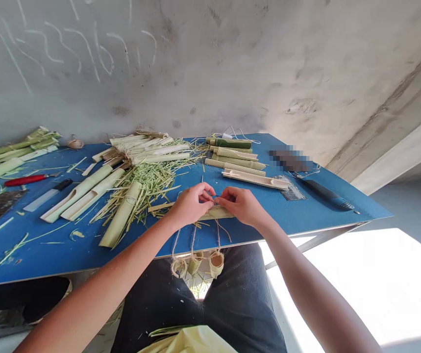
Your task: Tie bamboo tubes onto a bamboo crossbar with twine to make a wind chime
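Observation:
My left hand (191, 203) and my right hand (241, 204) meet over a pale bamboo strip (220, 212) lying near the front edge of the blue table (298, 215). Both hands pinch thin twine (213, 200) at the strip, fingers curled together. Three strings (194, 239) hang down from the strip over the table edge. Each string ends in a small cut bamboo ring (216, 263) dangling above my lap.
Split bamboo pieces (85, 191) and green shavings (147, 184) cover the table's middle. Bamboo sections (237, 162) lie at the back right, a dark-handled tool (326, 195) at the right, a red-handled tool (26, 180) and a knife (46, 196) at the left. A grey wall stands behind.

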`<state>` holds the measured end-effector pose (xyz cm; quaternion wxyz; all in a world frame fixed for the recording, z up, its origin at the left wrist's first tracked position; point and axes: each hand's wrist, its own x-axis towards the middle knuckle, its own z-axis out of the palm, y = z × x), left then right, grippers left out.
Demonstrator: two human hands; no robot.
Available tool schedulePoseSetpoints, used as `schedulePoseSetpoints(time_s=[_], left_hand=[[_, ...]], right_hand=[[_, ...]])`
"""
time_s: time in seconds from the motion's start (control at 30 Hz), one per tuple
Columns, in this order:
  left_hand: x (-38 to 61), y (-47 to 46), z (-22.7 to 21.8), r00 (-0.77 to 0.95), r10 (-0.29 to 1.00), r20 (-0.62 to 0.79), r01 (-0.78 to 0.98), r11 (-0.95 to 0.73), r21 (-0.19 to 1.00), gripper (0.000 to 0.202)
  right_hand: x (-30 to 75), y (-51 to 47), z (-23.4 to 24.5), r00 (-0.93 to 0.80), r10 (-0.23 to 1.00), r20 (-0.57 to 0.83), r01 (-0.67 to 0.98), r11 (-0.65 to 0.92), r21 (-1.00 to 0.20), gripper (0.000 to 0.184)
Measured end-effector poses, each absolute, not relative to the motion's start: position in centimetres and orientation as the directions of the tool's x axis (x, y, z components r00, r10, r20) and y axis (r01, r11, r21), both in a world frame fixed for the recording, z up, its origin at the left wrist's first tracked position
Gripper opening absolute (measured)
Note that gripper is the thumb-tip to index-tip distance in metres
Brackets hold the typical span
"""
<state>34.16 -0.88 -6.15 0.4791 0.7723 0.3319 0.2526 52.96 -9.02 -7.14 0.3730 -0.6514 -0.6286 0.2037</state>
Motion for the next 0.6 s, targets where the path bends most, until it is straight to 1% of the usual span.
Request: schedulePoseSetpoints(time_s=[0.17,0.27,0.4,0.5,0.6], left_hand=[[33.9,-1.2,-6.8,0.621,0.775,0.116,0.266,-0.348,0.899,0.020],[33.8,-1.3,-6.9,0.608,0.780,0.144,0.256,-0.365,0.895,0.019],[33.9,-1.5,-7.0,0.594,0.781,0.193,0.233,-0.397,0.888,0.018],[33.9,-1.6,-7.1,0.581,0.779,0.236,0.218,-0.428,0.877,0.018],[33.8,-1.7,-7.1,0.557,0.785,0.271,0.222,-0.455,0.862,0.014]], right_hand=[[52.9,-8.7,-7.7,0.159,0.962,0.224,0.695,0.052,-0.717,0.036],[52.8,-9.0,-7.7,0.106,0.959,0.264,0.710,0.112,-0.695,0.034],[52.3,-9.6,-7.4,0.029,0.936,0.351,0.738,0.217,-0.639,0.034],[51.8,-9.8,-7.4,0.000,0.919,0.395,0.754,0.259,-0.603,0.027],[51.9,-9.7,-7.6,0.016,0.907,0.420,0.759,0.262,-0.596,0.020]])
